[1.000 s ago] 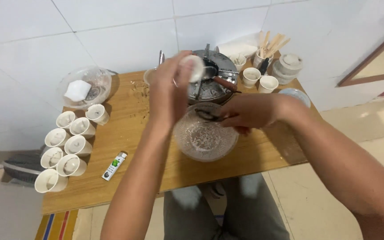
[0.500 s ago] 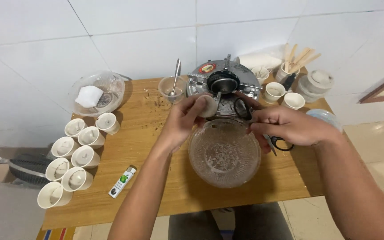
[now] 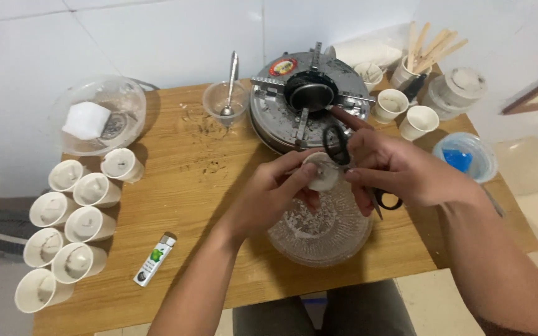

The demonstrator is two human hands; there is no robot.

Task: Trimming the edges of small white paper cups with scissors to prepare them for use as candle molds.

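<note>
Both hands working a small white cup over a glass bowl, scissors in the mix.

The left hand [image 3: 269, 196] has its fingers curled around the small white cup [image 3: 320, 173], which sits above the ribbed glass bowl [image 3: 319, 227] on the wooden table [image 3: 194, 180]. The right hand [image 3: 400, 171] grips black-handled scissors [image 3: 344, 152]; the blades are hidden behind the fingers, so can't tell what they touch. The cup's contents are hard to make out too. 8 more white cups [image 3: 73, 224] lie at the left table edge, a lighter [image 3: 154, 260] near them, and a round metal stove [image 3: 306, 102] sits behind the hands.
</note>
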